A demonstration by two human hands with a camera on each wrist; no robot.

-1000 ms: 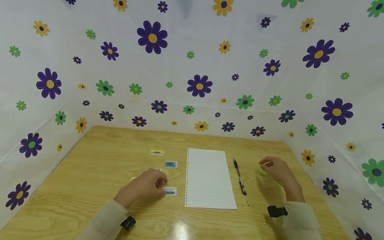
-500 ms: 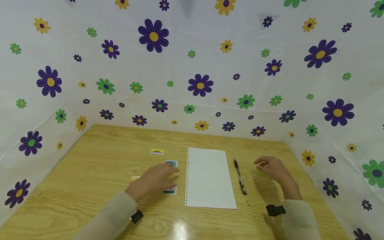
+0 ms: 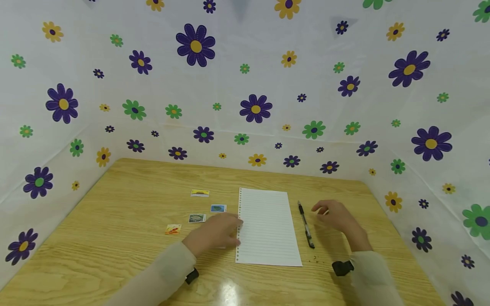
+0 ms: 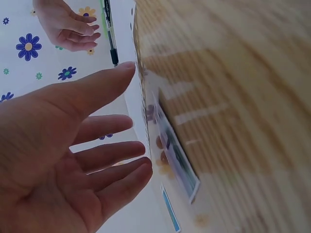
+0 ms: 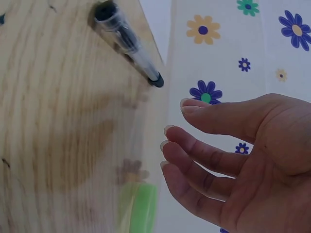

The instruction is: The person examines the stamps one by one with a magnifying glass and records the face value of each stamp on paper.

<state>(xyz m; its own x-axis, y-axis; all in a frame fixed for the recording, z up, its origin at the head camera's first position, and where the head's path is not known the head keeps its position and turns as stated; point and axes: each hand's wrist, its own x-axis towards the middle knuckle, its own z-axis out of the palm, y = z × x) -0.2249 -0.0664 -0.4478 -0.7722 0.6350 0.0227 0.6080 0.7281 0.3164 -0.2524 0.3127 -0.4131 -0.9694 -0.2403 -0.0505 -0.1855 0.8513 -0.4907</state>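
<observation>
My left hand (image 3: 214, 233) is at the left, punched edge of a lined sheet of paper (image 3: 266, 229), fingers spread and relaxed, holding nothing. Below it lies a small stamp-like picture card (image 4: 177, 150), mostly hidden in the head view. More such cards lie left of the sheet: a yellow one (image 3: 200, 193), a blue one (image 3: 218, 208), a grey one (image 3: 197, 218) and a red-yellow one (image 3: 173, 229). Right of the pen (image 3: 306, 225), my right hand (image 3: 337, 217) hovers over the table with loosely bent fingers and nothing in them. A green rounded object (image 5: 144, 208) lies beneath it, hidden in the head view.
The wooden table (image 3: 126, 204) is enclosed at the back and both sides by white flower-printed cloth (image 3: 222, 85). Small dark crumbs (image 3: 315, 259) lie near the pen's lower end.
My left hand has moved right from over the cards to the paper's edge, uncovering the grey and red-yellow cards. My right hand has left the green object and shifted left toward the pen.
</observation>
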